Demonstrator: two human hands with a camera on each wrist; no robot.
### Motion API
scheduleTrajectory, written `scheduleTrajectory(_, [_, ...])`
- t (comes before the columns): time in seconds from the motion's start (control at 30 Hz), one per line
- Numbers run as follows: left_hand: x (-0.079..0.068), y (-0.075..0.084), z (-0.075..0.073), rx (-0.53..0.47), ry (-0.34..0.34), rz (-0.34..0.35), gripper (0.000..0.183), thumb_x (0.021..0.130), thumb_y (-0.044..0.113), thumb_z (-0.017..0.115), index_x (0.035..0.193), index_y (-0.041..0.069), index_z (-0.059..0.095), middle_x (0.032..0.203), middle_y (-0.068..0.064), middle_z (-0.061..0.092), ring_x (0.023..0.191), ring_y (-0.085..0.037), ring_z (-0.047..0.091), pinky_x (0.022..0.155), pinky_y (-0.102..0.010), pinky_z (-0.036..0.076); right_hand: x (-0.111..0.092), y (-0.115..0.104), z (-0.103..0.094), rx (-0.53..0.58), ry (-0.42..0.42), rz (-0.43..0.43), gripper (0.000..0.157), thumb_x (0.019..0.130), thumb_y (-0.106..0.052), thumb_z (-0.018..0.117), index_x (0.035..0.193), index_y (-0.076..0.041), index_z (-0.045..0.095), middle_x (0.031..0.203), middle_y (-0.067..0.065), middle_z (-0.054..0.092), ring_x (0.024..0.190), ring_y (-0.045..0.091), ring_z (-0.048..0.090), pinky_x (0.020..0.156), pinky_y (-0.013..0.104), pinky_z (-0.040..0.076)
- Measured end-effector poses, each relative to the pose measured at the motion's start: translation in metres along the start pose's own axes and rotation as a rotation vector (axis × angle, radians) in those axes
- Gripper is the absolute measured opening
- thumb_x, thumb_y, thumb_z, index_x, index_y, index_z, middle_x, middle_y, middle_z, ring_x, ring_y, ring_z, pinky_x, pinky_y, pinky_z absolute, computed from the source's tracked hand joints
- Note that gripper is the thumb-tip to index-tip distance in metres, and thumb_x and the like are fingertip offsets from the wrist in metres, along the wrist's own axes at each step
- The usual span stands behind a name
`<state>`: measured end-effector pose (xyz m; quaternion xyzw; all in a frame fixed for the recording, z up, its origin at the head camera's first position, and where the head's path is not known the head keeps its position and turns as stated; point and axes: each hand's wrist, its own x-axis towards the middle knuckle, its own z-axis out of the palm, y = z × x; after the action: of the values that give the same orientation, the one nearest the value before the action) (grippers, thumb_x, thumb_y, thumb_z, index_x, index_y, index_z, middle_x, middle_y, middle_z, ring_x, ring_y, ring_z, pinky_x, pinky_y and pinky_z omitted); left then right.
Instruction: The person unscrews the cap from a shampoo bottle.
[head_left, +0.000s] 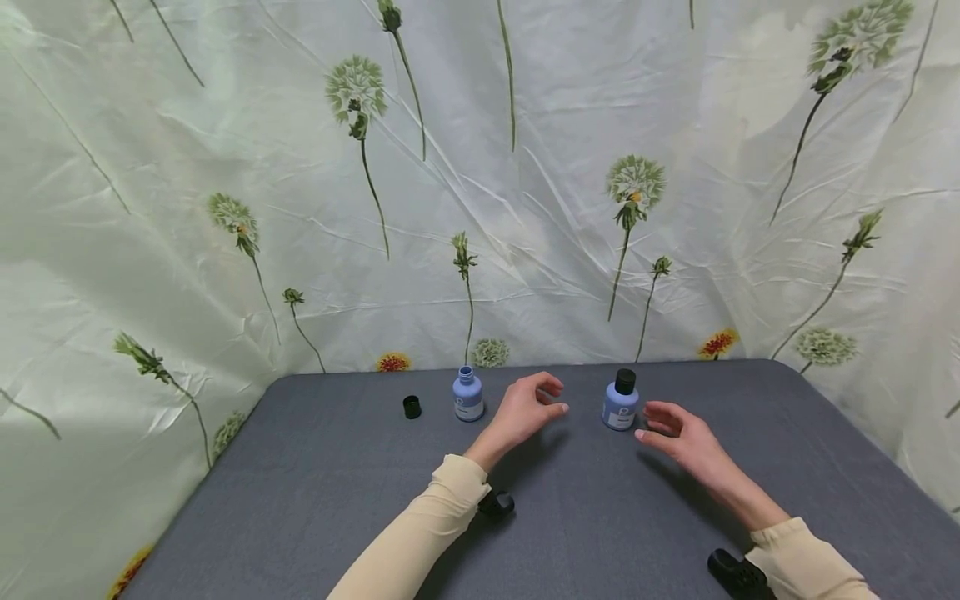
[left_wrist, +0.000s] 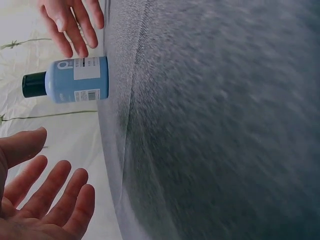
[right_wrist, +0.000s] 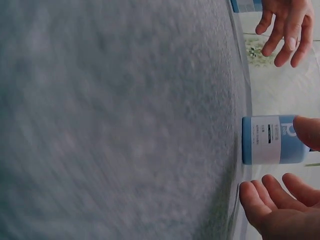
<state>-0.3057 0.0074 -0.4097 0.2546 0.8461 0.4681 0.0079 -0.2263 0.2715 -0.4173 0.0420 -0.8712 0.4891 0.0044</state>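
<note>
A blue bottle with a black cap (head_left: pixel 620 403) stands upright on the table, its white label toward me. Just to its right is my right hand (head_left: pixel 686 442), fingers loosely bent and thumb apart, holding nothing. My left hand (head_left: pixel 525 412) hovers between the two bottles with relaxed, parted fingers and nothing in them. Left of that hand stands a second blue bottle (head_left: pixel 468 397), uncapped, its neck bare. A loose black cap (head_left: pixel 412 407) lies beside it on the left. In the left wrist view the capped bottle (left_wrist: pixel 79 80) appears between both hands.
A dark grey cloth covers the table (head_left: pixel 315 500). Behind it hangs a pale curtain (head_left: pixel 540 208) printed with dandelions, close to the table's back edge. Black camera straps sit at the left wrist (head_left: pixel 497 504) and right wrist (head_left: pixel 738 575).
</note>
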Motion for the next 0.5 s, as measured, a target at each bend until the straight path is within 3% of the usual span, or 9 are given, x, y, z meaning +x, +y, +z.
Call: scheduleTrajectory(0.5, [0.021,0.015,0.025,-0.021,0.011,-0.013,0.027,0.089,0.018,0.074,0.116,0.014,0.068,0.111,-0.001,0.068,0.094,-0.011,0.064,0.077,-0.028,0.052,0.020,-0.001,-0.004,0.010,-0.079,0.007,0.074,0.094,-0.028,0.069,0.144,0.013,0.033,0.142,0.034,0.042,0.130,0.048,0.043,0.099,0.054,0.043])
